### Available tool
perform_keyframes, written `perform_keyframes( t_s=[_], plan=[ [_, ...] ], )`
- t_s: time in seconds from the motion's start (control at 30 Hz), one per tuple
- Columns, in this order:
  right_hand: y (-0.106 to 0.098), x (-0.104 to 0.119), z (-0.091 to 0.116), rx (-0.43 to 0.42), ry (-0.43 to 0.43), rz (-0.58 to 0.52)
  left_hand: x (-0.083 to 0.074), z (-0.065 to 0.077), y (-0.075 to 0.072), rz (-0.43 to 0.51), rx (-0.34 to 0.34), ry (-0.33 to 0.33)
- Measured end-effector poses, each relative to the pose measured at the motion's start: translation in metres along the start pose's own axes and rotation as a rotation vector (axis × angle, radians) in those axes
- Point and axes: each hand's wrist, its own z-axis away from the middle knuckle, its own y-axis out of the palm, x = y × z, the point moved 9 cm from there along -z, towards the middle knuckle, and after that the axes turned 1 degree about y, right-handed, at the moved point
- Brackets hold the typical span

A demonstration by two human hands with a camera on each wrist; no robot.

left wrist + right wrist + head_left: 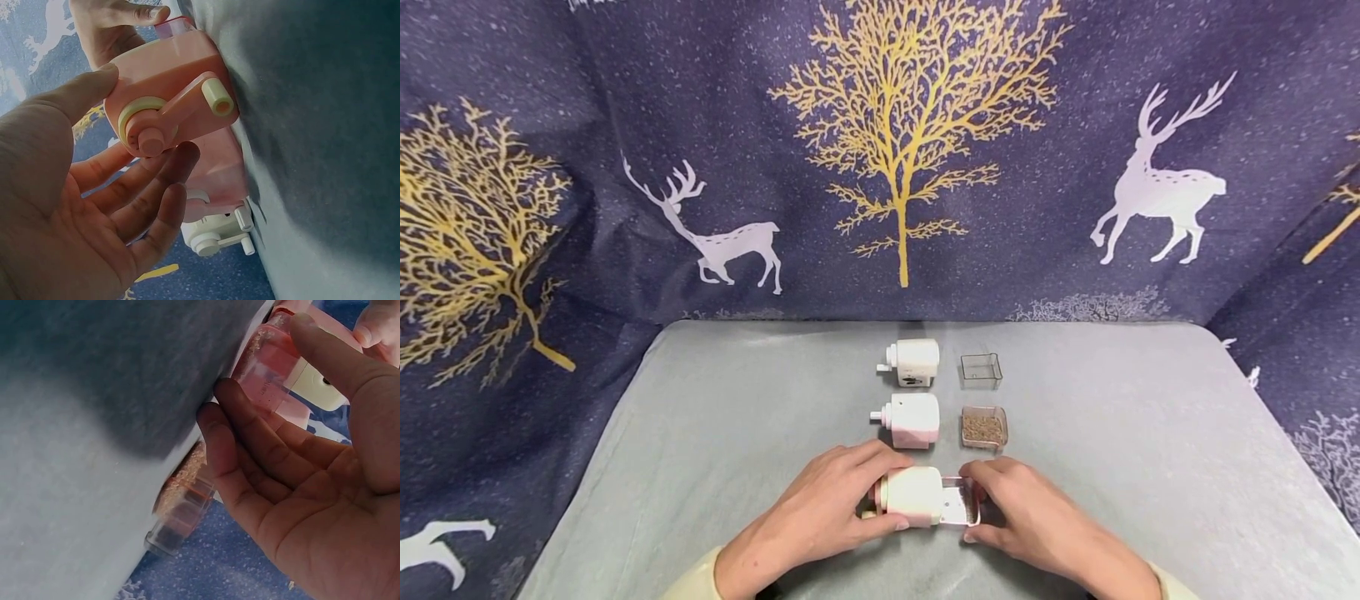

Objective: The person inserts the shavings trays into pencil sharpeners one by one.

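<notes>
A pink and cream hand-crank pencil sharpener (914, 493) lies nearest the person on the grey tabletop. My left hand (831, 504) grips its crank end, thumb on one side and fingers on the other. In the left wrist view its pink crank arm (187, 106) has a cream knob. At the opposite end a clear shavings drawer (269, 365) sticks partly out of the body, with shavings inside. My right hand (1030, 517) holds this drawer between thumb and fingers. The fingers hide some of the drawer's outer edge in the head view.
Farther back stand a pink and white sharpener (914, 419) and a white sharpener (916, 362). To their right are a clear drawer full of shavings (984, 428) and another clear drawer (981, 367). A dark blue printed cloth (1015, 250) hangs behind the table (737, 400).
</notes>
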Motion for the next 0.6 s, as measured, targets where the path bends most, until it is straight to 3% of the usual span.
perform_keyframes(
  t_s=[0.6],
  plan=[
    [0.0072,0.0050,-0.0067,0.038,0.010,0.014,0.0009,-0.0010,0.0008,0.017,0.015,0.001]
  ],
)
